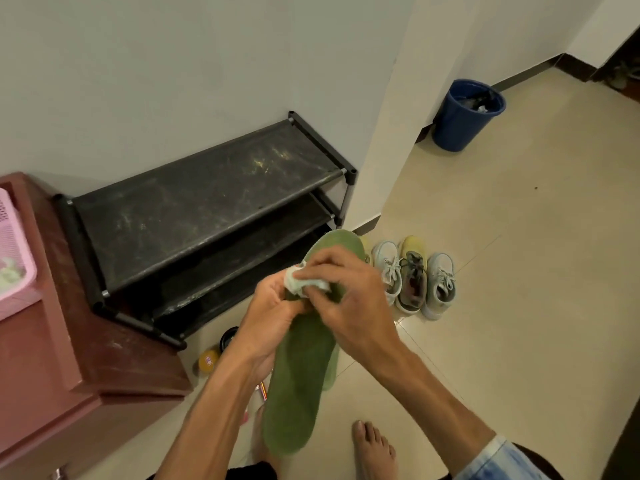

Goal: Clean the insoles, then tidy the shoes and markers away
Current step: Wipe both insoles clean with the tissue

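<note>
A long green insole is held up in front of me, and a second green insole seems to lie behind it. My left hand grips the insole at its middle edge. My right hand pinches a crumpled white wipe and presses it on the insole's upper half. Three shoes stand on the floor at the right: a pale blue one, a yellow one and another pale blue one. A striped marker shows under my left wrist.
A dusty black shoe rack stands against the wall. A brown cabinet with a pink basket is at the left. A blue bin stands far right. Two small round tins lie by the rack. My bare feet are below.
</note>
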